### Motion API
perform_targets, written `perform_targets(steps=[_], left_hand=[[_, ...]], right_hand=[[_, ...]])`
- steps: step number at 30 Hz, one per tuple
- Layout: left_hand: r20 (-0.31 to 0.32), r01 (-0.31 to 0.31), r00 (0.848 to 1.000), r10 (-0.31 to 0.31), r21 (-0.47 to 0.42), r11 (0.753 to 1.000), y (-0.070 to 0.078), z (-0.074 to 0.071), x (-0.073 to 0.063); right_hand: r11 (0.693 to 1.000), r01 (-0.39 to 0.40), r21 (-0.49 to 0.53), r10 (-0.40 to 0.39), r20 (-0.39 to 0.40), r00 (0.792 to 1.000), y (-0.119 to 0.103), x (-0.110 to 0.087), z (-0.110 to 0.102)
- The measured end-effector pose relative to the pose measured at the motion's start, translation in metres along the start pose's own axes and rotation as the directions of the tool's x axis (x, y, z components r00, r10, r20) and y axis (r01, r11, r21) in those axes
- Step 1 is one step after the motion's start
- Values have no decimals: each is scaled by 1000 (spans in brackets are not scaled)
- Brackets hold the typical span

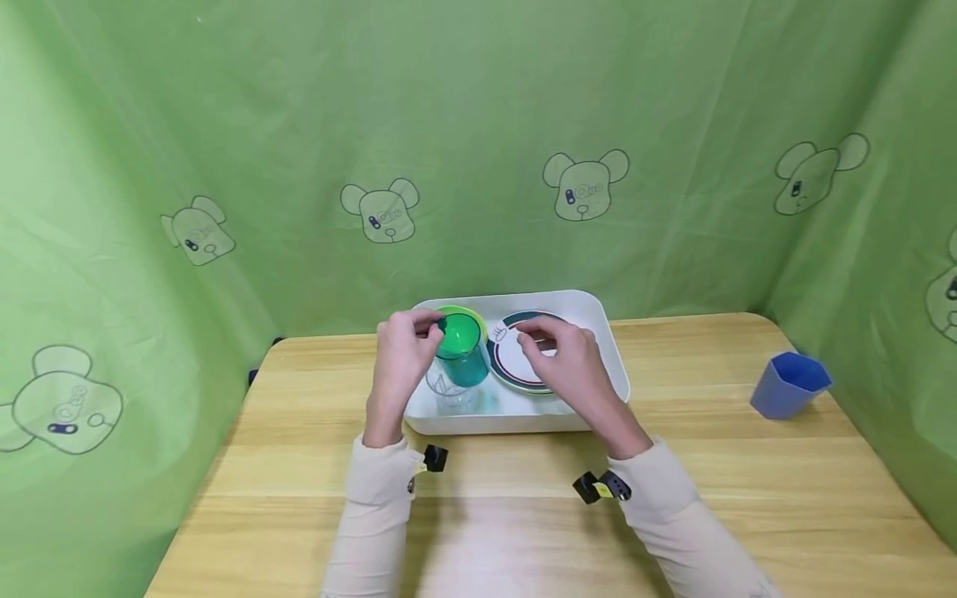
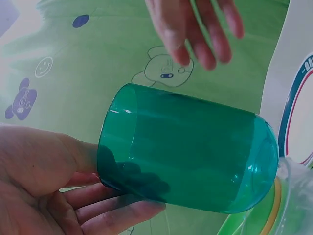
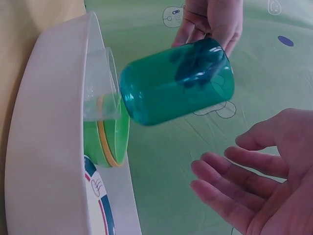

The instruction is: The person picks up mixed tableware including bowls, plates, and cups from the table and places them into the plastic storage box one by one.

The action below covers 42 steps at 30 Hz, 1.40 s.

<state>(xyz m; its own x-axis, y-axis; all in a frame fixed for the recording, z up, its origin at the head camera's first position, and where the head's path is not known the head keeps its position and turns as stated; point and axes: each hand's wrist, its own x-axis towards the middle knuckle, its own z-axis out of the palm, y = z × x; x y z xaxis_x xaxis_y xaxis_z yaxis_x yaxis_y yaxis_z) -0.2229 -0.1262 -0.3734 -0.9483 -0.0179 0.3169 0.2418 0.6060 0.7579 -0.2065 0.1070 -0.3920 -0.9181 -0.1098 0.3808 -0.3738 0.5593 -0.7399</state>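
My left hand [image 1: 404,349] pinches a teal see-through cup [image 2: 186,152] at its rim, thumb on one side and fingers behind the wall. The cup hangs over the left part of a white tray [image 1: 516,423], right by a clear cup [image 3: 100,83]. Behind these sits a green bowl [image 3: 100,139] with an orange band. A white plate [image 1: 517,357] with a dark teal and red border lies on the tray's right side. Over that plate hovers my right hand [image 1: 564,357], fingers loosely bent and holding nothing, apart from the teal cup.
A blue angular cup [image 1: 788,386] stands near the right edge of the wooden table [image 1: 493,531]. Green curtains [image 1: 478,100] with bear-head prints hang close behind the tray and along both sides.
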Motion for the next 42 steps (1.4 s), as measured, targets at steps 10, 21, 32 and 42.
perform_targets(steps=[10, 21, 32, 42], left_hand=[[3, 67, 998, -67, 23, 998, -14, -5, 1], [18, 93, 995, -95, 68, 993, -25, 1, 1], [6, 79, 997, -79, 83, 993, -39, 13, 1], [20, 90, 996, -92, 83, 992, -42, 16, 3]], right_hand=[[999, -48, -13, 48, -48, 998, 17, -12, -29], [998, -60, -8, 59, -82, 995, 33, -27, -45], [996, -82, -21, 79, -118, 990, 42, -38, -60], [991, -102, -86, 91, -121, 989, 54, -45, -77]])
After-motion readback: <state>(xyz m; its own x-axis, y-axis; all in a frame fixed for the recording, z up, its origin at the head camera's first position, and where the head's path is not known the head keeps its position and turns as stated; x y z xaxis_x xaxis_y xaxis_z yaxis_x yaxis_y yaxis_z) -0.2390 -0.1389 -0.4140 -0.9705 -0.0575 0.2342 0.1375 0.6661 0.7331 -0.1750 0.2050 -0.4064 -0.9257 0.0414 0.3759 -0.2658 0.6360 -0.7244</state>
